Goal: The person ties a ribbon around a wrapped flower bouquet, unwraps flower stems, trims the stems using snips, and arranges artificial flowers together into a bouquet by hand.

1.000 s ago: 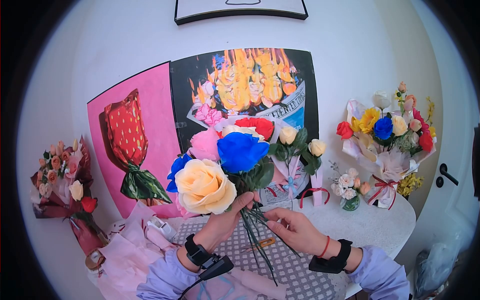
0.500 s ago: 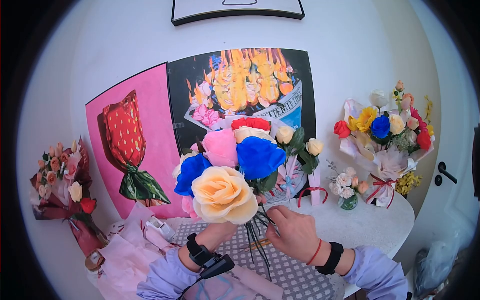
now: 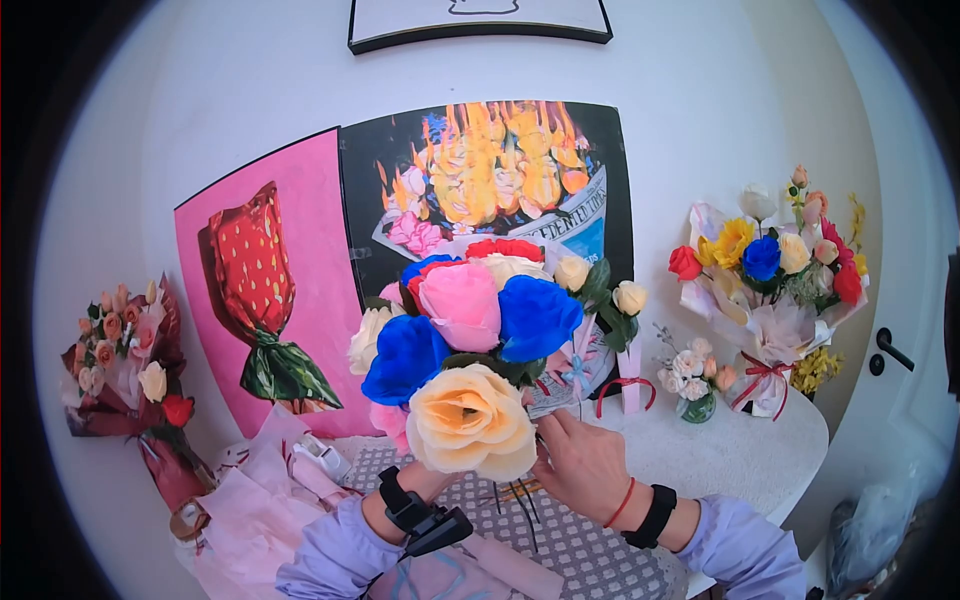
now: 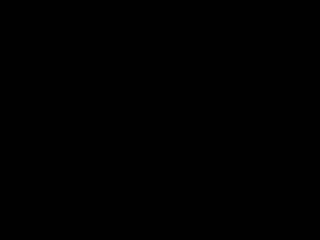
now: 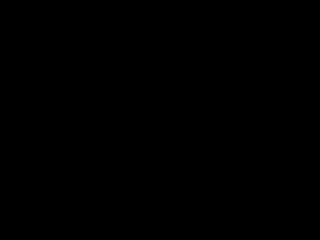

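Note:
In the head view a bunch of artificial roses stands upright over the table, with a large cream rose [image 3: 472,425] in front. Behind it are a pink rose [image 3: 460,305], a blue rose [image 3: 405,360] and several others. My left hand [image 3: 430,482] holds the bunch from below, its fingers hidden behind the cream rose. Curled at the right side of the bunch, my right hand [image 3: 585,465] pinches at the stems just under the blooms. Thin green stem ends [image 3: 530,515] hang below. Both wrist views are black.
Pink wrapping paper [image 3: 245,520] and a white tape dispenser [image 3: 325,458] lie at the left. An orange-handled tool [image 3: 517,491] rests on the patterned cloth [image 3: 620,545]. A wrapped bouquet [image 3: 770,330] and a small glass vase [image 3: 697,406] stand at the right, another bouquet [image 3: 110,365] far left.
The bunch has tilted toward me and shifted right, so the cream rose now covers my left hand's fingers and most stems. My right hand has turned, its back now facing up, close under the blooms.

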Demonstrator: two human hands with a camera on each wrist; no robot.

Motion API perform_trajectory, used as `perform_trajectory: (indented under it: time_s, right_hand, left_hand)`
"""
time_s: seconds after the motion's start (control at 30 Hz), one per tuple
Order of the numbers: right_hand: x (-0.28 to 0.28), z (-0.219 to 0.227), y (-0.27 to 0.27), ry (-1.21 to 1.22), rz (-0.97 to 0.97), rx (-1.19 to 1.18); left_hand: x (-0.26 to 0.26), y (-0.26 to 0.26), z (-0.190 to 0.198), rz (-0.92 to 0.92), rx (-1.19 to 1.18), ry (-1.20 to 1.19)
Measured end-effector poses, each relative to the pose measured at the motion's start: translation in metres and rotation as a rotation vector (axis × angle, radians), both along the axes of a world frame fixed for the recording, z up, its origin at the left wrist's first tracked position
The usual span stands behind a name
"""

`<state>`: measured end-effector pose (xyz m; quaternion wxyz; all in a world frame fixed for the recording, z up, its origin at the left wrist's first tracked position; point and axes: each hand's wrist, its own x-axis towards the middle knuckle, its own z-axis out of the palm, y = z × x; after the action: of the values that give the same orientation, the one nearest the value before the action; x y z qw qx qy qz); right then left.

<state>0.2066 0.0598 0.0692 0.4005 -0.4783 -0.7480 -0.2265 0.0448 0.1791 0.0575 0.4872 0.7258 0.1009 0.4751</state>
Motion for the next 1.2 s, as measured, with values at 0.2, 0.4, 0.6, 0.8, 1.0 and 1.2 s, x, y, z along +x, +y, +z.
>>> perform_trajectory:
  time_s: [0.2,0.4,0.6,0.8,1.0,1.2]
  right_hand:
    - [-0.003,0.003,-0.001,0.042,-0.005,0.022]
    - [0.001,0.005,0.002,0.021,0.004,-0.042]
    - [0.007,-0.004,0.027,0.124,0.331,0.081]
    - [0.01,0.007,0.025,0.115,0.32,-0.497]
    - [0.017,-0.004,0.035,0.271,0.634,-0.727]
    - [0.01,-0.002,0.025,0.742,0.861,-1.039]
  left_hand:
    - [0.015,-0.017,0.014,-0.024,-0.058,-0.09]
    - [0.017,-0.018,0.024,0.096,-0.198,-0.127]
    - [0.019,-0.035,0.031,-0.022,-0.32,-0.271]
    - [0.022,-0.045,0.036,-0.148,-0.373,-0.254]
    - [0.025,-0.053,0.041,-0.134,-0.475,-0.358]
    - [0.028,-0.045,0.034,-0.363,-0.42,-0.431]
